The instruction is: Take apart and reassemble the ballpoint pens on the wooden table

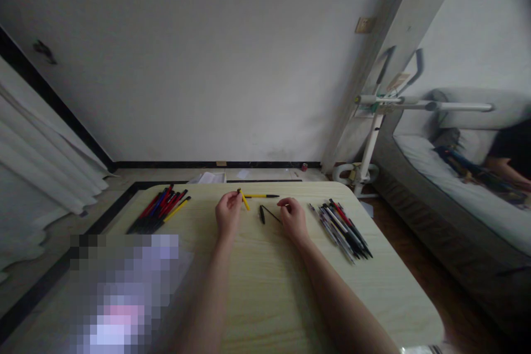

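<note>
My left hand (228, 214) pinches a short yellow pen barrel (245, 199) with a dark end, tilted above the table. Behind it a yellow pen (261, 196) with a black tip lies flat. My right hand (292, 217) is curled, thumb and fingertips together; whatever may be between them is too small to make out. Between the hands a black pen part (262, 214) rests on the wood, and a thin dark pen refill (271, 213) slants toward my right hand, its near end close under the fingers.
A pile of red, blue and yellow pens (160, 210) lies on the left of the pale wooden table (265, 287). On the right is another pile of clear, black and red pens (342, 229). A white exercise machine (371, 144) and a sofa bed (448, 188) with a person stand beyond.
</note>
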Available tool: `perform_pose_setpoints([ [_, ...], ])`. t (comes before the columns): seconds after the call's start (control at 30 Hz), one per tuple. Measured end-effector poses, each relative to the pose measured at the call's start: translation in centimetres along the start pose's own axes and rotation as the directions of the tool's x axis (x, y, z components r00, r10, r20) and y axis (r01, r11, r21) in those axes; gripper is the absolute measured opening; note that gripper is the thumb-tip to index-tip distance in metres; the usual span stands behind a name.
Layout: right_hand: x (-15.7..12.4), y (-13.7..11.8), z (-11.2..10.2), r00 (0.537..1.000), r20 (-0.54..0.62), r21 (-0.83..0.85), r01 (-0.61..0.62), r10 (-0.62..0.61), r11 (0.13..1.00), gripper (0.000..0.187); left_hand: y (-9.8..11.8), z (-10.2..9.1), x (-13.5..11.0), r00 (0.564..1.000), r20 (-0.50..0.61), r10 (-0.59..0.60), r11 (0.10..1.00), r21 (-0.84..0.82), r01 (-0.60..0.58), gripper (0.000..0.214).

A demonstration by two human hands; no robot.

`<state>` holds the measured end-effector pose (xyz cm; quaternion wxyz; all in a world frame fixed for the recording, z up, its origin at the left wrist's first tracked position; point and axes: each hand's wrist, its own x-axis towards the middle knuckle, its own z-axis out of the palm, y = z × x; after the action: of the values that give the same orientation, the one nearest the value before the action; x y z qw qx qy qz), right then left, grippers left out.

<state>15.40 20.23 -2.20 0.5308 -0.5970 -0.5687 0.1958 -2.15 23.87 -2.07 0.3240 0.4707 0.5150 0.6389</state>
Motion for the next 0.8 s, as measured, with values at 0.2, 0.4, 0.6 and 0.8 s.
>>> perform_pose_setpoints([
  [0.2,0.0,0.0,0.1,1.0,-0.002,0.009,-0.001,0.001,1.0,0.02,0.5,-0.1,-0.4,0.99,0.025,0.136,0.968,0.209,-0.138,0.022],
  [0.4,0.0,0.2,0.1,1.0,0.007,0.008,-0.015,0.015,1.0,0.019,1.0,-0.1,-0.6,0.97,0.07,0.235,0.915,0.322,-0.244,0.019],
  [0.6,0.0,0.3,0.2,1.0,0.02,0.005,-0.017,0.017,1.0,0.02,1.8,-0.2,-0.9,0.932,0.106,0.347,0.855,0.373,-0.361,0.016],
  [0.8,0.0,0.4,0.2,1.0,0.024,-0.003,-0.008,0.008,1.0,0.02,1.9,-0.1,-0.9,0.917,0.119,0.381,0.826,0.401,-0.395,0.015],
])
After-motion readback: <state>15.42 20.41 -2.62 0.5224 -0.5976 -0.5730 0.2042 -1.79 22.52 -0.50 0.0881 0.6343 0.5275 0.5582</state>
